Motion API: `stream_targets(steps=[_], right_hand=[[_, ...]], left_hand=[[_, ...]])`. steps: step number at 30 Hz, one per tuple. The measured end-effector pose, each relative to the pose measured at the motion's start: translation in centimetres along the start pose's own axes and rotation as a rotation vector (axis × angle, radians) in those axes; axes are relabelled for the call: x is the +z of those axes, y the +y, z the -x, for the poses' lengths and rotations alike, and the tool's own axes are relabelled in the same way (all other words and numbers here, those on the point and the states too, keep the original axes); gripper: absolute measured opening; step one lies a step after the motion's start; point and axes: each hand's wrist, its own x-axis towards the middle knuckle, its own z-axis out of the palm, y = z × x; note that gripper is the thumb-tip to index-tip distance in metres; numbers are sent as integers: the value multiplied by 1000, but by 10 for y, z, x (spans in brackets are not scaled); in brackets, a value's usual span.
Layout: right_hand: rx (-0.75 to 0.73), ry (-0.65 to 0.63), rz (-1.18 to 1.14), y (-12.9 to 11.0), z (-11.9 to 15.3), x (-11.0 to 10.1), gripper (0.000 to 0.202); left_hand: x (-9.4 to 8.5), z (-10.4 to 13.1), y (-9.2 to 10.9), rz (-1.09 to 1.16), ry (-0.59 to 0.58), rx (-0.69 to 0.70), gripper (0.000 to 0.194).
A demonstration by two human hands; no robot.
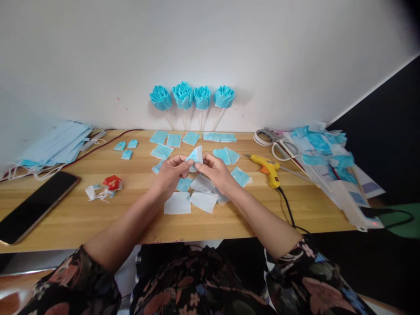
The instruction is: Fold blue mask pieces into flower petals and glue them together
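Between my hands, above the middle of the table, is a partly folded blue and white fabric piece (pixel 196 155). My left hand (pixel 175 171) pinches its left side and my right hand (pixel 212 169) pinches its right side, with the thumbs close together. Beneath and around them lie cut blue squares (pixel 173 140) and white-side-up squares (pixel 177 203); some are partly hidden by my hands. Three small folded blue pieces (pixel 126 154) sit off to the left. Against the wall lean several blue fabric flowers (pixel 183 95) on thin sticks.
On the right rest a yellow glue gun (pixel 269 169) with a black cord, scissors (pixel 284 148), a tape roll (pixel 261 137), blue scraps (pixel 328 142) and a white power strip (pixel 356 205). On the left are face masks (pixel 55 142), a phone (pixel 37 205) and a red scrap (pixel 112 182).
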Motion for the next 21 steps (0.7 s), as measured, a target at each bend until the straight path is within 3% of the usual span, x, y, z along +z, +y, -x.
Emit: stream_targets(steps=[7,13,16,21], right_hand=[[-8,29,-46,-2,0,0,23],[18,55,-57,0,-1,-1,25],[21,68,-62,0,-2,-2,24],[24,72,-51,1,-3,-2,23]], left_hand=[[3,1,7,92,-15,-56,35],[1,1,9,-2,-55,-54,29],[2,0,10,-5,-38,-54,39],[1,-1,12,4,-26,-14,26]])
